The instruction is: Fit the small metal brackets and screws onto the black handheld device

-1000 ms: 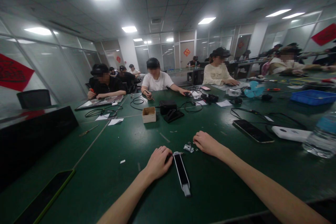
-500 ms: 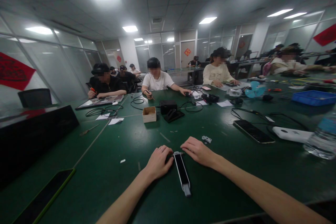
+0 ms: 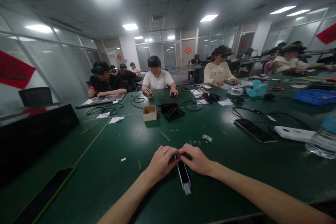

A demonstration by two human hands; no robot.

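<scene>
Fingertips (image 3: 174,151) of my arched left hand (image 3: 160,163) and right hand (image 3: 197,161) meet, lower center, at slim device's (image 3: 183,172) top; can't tell if clamped.

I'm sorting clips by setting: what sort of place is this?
Probably a shared workroom or training room. Several people sit along a green table, small parts and a blue tray are set out on it, and glass partitions line the room.
</scene>
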